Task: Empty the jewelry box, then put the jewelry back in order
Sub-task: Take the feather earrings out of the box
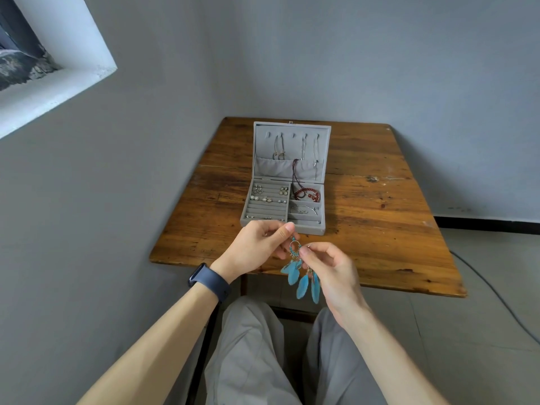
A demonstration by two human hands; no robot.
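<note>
Left hand (257,245) and right hand (333,270) close together before open jewelry box (311,230), both pinching blue feather earrings (302,285).

Both bare arms reach in, the left from 7 o'clock and the right from 5 o'clock, and the hands almost meet. The left hand (257,244) pinches the blue feather earrings (302,283) with its thumb and finger. The right hand (330,270), at its 4 o'clock, pinches them too, with its fingers curled.
</note>
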